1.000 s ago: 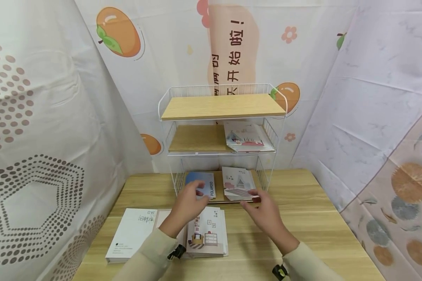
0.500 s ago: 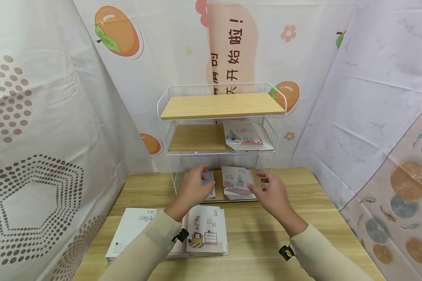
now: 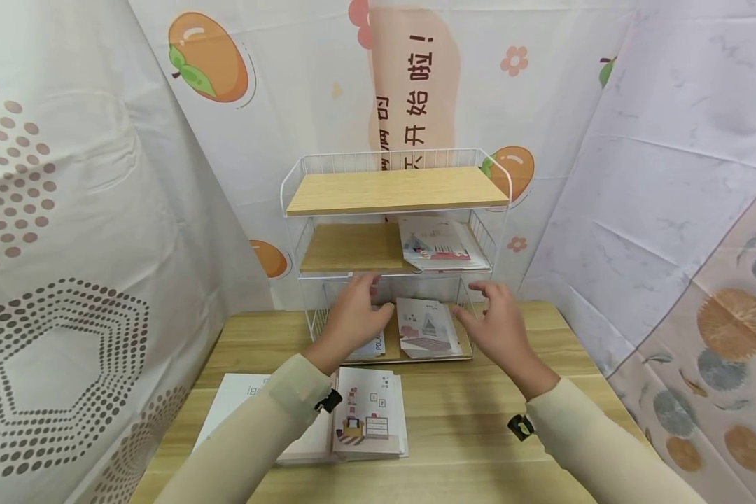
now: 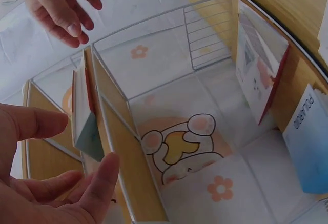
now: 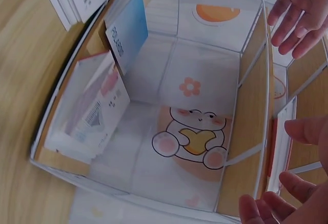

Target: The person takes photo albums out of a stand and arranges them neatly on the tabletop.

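In the head view, my left hand is in the air before the left half of a three-tier shelf rack, fingers spread and thumb apart. It partly covers a blue POLAROID book on the bottom tier. My right hand is before the rack's right side, also spread and holding nothing. Between the hands, a white illustrated book stack lies on the bottom tier. Another stack of books rests on the middle tier's right half. The left wrist view shows my left fingers close to the middle tier's edge.
On the wooden table, in front of the rack, lie a white book and a book pile with a room drawing. My left forearm crosses over them. Patterned cloth hangs behind and on both sides.
Both hands have risen from beside the bottom-tier books toward the middle tier, and spread farther apart. The left forearm now covers more of the white book on the table. The books have stayed in place.
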The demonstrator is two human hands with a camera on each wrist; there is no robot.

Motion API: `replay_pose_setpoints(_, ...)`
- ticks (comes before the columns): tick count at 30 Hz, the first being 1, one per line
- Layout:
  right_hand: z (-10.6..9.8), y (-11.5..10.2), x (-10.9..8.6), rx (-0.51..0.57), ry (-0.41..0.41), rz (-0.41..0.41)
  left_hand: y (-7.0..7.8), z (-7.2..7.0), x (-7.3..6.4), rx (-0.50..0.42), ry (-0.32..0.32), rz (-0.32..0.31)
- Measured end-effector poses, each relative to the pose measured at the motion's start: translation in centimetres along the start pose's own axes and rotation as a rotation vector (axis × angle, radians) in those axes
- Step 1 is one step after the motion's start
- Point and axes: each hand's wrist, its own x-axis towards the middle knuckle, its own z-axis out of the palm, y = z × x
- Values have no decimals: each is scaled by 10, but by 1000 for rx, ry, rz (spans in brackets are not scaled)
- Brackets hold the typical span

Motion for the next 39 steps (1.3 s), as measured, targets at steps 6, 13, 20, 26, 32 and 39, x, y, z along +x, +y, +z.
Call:
replay_pose_setpoints(6,-7,-1,16,-31,42,-67,14,-1,12,40,-10,49)
replay_pose_setpoints(13,-10,-2,30,-97,28,-79,18,2,24,76,-38,83)
replay_pose_setpoints(20,-8,0,40,-167,-4,-86,20,4,37,86,-66,44)
replay_pose_setpoints(26,-9,5,47,-189,-36,-64,20,8,46,94,-100,19)
replay_pose_setpoints(32,-11,7,51,-199,-83,-18,20,12,55,27,-106,-12)
replay_pose_setpoints(39,-11,6,53,-183,-93,-3,28,18,60,-59,-156,-23)
